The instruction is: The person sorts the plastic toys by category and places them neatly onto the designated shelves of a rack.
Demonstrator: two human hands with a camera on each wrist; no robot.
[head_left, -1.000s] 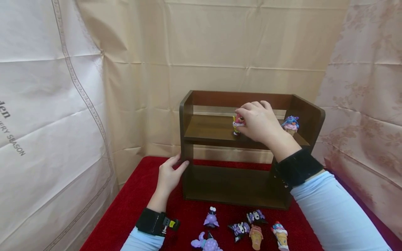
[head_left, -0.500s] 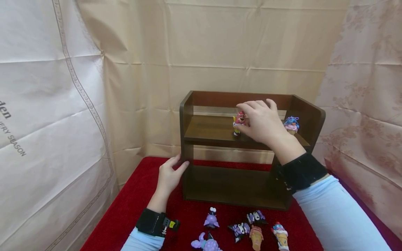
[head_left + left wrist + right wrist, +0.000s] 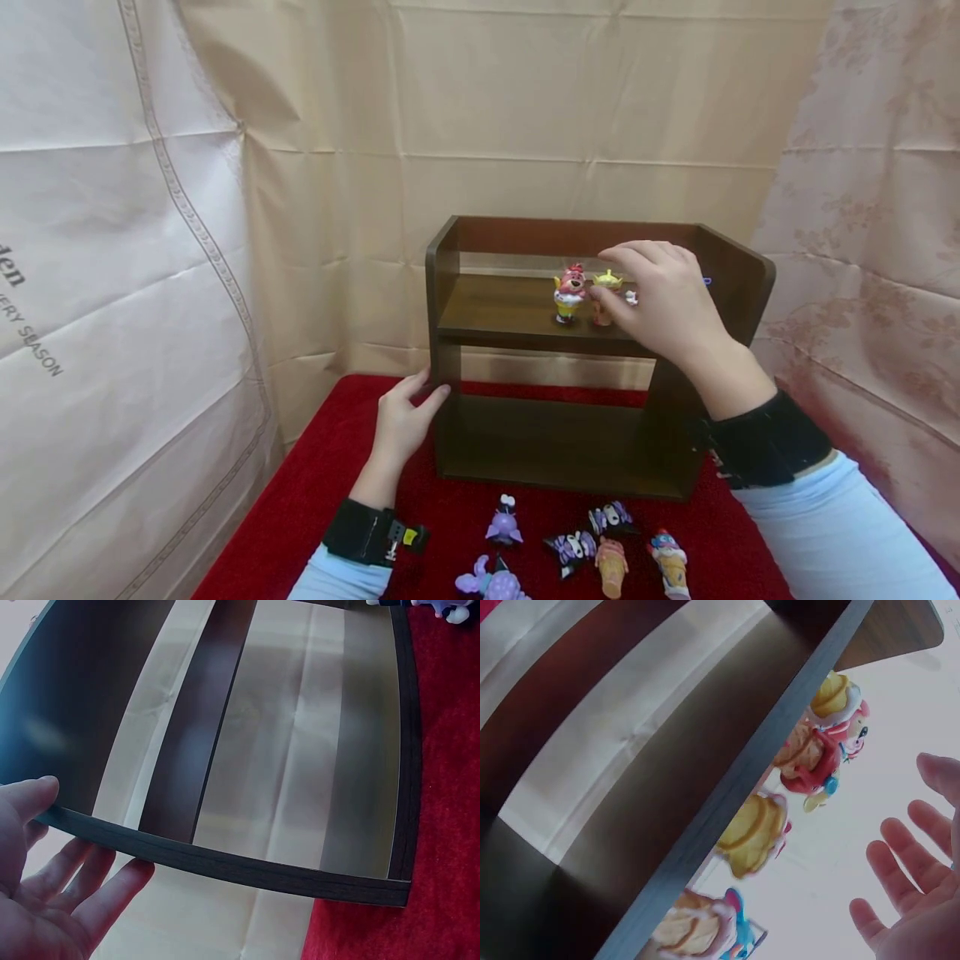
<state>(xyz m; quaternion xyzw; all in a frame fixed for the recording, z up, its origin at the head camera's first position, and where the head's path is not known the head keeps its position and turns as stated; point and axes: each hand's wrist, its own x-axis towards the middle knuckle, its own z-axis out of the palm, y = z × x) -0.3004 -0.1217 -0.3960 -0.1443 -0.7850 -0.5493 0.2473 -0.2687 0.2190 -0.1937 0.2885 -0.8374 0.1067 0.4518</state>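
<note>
My left hand (image 3: 401, 417) grips the left side panel of a dark wooden two-tier shelf (image 3: 502, 304), thumb on its front edge and fingers along the outer side. On the upper tier stands a pink bear figurine (image 3: 568, 296) in a yellow cup. Just right of it is a figurine with a yellow three-eared top (image 3: 607, 280), partly behind my right thumb. My right hand (image 3: 667, 300) hovers in front of that tier, fingers spread and holding nothing. The right wrist view also shows a yellow-cone figurine (image 3: 751, 834) and a blue figurine (image 3: 739, 926) along the shelf edge.
On the red cloth (image 3: 300, 508) before the shelf lie several more figurines: a lilac one (image 3: 505, 523), a bigger lilac one (image 3: 495, 582), two purple-and-black ones, a brown cone (image 3: 612, 568) and a red-topped cone (image 3: 670, 562). Draped cloth (image 3: 525, 100) hangs behind.
My right hand has let go of the pink bear figurine and moved right, uncovering it and the yellow-topped one; the hand now mostly hides the blue figurine. My left hand stays put.
</note>
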